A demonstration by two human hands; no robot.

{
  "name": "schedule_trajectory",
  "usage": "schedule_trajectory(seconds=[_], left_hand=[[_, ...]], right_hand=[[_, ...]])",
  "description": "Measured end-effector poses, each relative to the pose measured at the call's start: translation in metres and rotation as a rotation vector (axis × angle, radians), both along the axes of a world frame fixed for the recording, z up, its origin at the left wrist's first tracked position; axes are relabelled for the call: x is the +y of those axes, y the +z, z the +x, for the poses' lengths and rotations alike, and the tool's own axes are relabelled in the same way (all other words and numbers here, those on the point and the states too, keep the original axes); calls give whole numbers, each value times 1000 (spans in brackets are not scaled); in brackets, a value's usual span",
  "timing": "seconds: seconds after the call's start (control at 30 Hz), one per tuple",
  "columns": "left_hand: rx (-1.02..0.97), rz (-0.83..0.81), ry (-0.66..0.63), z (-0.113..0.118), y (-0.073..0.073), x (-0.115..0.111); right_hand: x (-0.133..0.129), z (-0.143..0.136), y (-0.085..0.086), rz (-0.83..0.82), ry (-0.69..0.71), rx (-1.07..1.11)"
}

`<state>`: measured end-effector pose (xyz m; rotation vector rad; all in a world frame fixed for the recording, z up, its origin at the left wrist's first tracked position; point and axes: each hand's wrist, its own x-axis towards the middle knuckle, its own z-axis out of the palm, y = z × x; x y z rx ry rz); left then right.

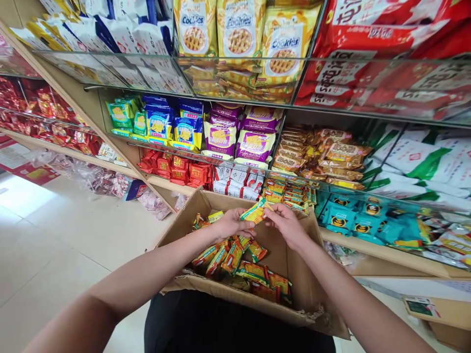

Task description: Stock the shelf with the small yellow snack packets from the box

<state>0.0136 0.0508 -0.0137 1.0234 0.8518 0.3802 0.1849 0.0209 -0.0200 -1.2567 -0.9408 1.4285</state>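
While a packet (253, 212) is pinched by the fingers of left hand (231, 224) and right hand (289, 226) over the box (306, 264), it might be torn if tugged at both ends, or dropped onto the pile (233, 257) if grips are loosened.

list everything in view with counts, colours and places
held packet: one, yellow-green, between both hands
loose packets: many, orange-yellow, in the box
cardboard box: one, brown, below the hands
cookie packs: several, yellow, upper shelf
large bags: several, red, upper right
tall bags: several, white-blue, upper left
stacked packs: many, green, blue, purple, brown, middle shelf
big pouches: several, white-green, right
small packs: many, red, white, orange, bottom shelf
teal pouches: several, teal, bottom right
glossy packs: many, red, far left
plastic bags: several, clear, left
shelves: several, tan, ahead
floor: pale, below
lap: black, bottom centre
left hand: one, bare, holding the packet
right hand: one, bare, at its right end
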Motion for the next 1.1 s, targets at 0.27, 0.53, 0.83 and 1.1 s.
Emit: schedule_trajectory(seconds=[0.27,0.53,0.83,1.1], left_hand=[[95,109,67,-4,0,4],[7,126,171,1,-14,-2],[819,845,-349,-16,-18,-5],[999,797,-657,-23,-23,-15]], right_hand=[[-5,8,-9,-61,148,-50],[-4,-8,-14,72,159,-194],[1,53,16,235,-30,-1617],[64,105,-13,-59,63,-1771]])
